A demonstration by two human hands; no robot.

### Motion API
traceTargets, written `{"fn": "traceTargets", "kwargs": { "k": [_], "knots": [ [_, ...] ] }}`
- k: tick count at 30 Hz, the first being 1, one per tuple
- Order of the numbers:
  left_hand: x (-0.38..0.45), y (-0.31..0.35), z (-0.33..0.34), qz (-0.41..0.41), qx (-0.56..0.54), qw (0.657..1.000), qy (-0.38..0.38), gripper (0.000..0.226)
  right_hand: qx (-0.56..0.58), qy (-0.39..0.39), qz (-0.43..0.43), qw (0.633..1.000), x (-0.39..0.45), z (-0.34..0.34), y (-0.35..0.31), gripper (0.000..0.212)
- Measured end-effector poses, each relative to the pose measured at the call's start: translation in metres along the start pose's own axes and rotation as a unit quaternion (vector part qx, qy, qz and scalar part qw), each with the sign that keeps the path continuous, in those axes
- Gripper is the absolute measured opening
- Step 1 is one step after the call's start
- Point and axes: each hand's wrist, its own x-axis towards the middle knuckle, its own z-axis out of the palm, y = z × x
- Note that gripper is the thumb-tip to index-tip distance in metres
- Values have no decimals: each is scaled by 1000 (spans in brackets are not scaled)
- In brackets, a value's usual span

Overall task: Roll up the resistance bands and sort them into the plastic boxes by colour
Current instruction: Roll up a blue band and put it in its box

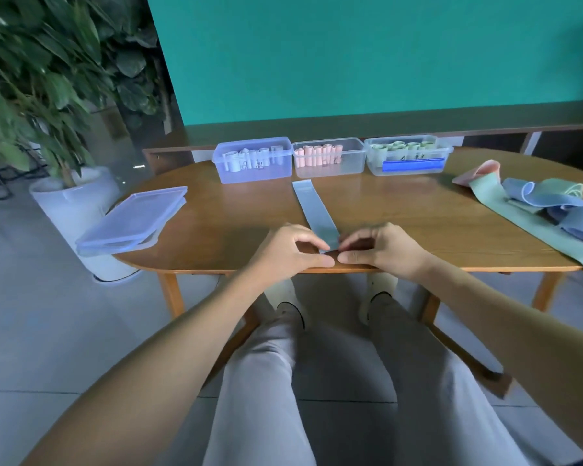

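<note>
Flat blue band (313, 210), unrolled, mid-table

dark marks on rolled bands (249, 161), none legible

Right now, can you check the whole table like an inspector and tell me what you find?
Surface: wooden table, oval.
Job's things: blue band lying flat; three boxes at the back hold rolled bands: pale, pink, green.
Clutter: unrolled bands pile on the right; stacked lids on the left.
Fingers: left hand and right hand pinch the band's near end.
Cables: nothing seen.
Surroundings: potted plant, green wall.
</note>
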Motion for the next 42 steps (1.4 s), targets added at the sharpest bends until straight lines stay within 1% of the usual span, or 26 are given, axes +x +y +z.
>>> {"fn": "traceTargets", "kwargs": {
  "k": [4, 8, 11, 13, 16, 19, 22, 25, 27, 30, 32, 35, 37, 42],
  "knots": [
    [-5, 4, 1, 1, -14, 1000, 16, 23, 0, 0, -7, 1000, -2, -1, 2, 22],
    [-6, 8, 6, -27, -15, 999, 44, 25, -6, 27, -10, 1000, -2, 1, -1, 15],
    [-4, 6, 9, -34, 5, 997, 67, 17, -3, 37, -1, 999, 1, 4, -2, 17],
    [-3, 4, 10, -31, 29, 997, 68, 12, -17, 38, 2, 999, 3, 5, -4, 16],
    [-3, 2, 9, -31, 51, 996, 60, 16, -32, 42, 8, 999, 5, 8, -9, 12],
    [-1, 1, 9, -10, 76, 996, 48, 18, -42, 44, 19, 998, 5, 10, -13, 10],
    [-1, -1, 9, 6, 90, 995, 52, 21, -50, 36, 22, 998, 7, 12, -16, 8],
    [-1, -5, 7, 13, 76, 995, 58, 22, -45, 24, -9, 999, 11, 14, -17, 4],
    [-4, -6, 5, 21, 66, 996, 65, 21, -42, 16, -38, 998, 12, 15, -14, 5],
    [-8, -3, 1, 22, 41, 997, 67, 12, -57, 6, -92, 994, 13, 14, -8, 6],
    [-9, -1, -1, 16, 35, 997, 60, 11, -71, -2, -127, 989, 16, 13, -5, 6],
    [-8, -2, -2, 20, 52, 997, 54, 11, -71, -11, -141, 987, 18, 11, 0, 9],
    [-7, -2, -4, 21, 67, 997, 41, 16, -77, -16, -147, 986, 20, 9, 2, 11],
    [0, 2, -6, -9, 87, 996, 5, 20, -49, -42, -142, 988, 27, 4, 3, 13]
  ]
}}
